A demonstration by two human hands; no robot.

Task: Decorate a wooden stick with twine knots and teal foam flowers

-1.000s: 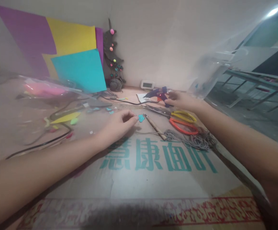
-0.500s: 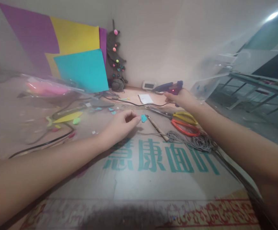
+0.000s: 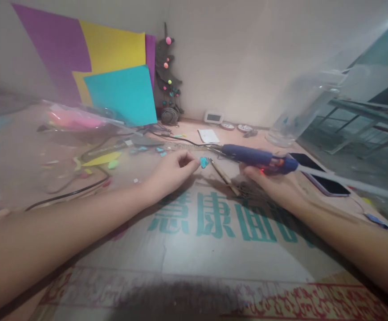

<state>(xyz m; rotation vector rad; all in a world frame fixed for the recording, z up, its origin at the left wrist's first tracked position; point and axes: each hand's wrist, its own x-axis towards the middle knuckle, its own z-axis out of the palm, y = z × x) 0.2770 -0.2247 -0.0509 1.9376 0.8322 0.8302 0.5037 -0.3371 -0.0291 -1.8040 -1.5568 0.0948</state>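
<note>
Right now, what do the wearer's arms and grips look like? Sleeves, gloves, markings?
Left forearm and right forearm are bare as far as the frame shows: no sleeve, watch or band visible. Left grip and right grip are ungloved human hands. No markings show. Some fingers are hidden, so rings can't be ruled out.

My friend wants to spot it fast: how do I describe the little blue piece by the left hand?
Find the big green characters. Just beyond them, the left hand pinches a small, lobed blue piece. Unlike the loose blue scraps farther back, it is at the fingertips, right beside the wooden-handled tool.
</note>
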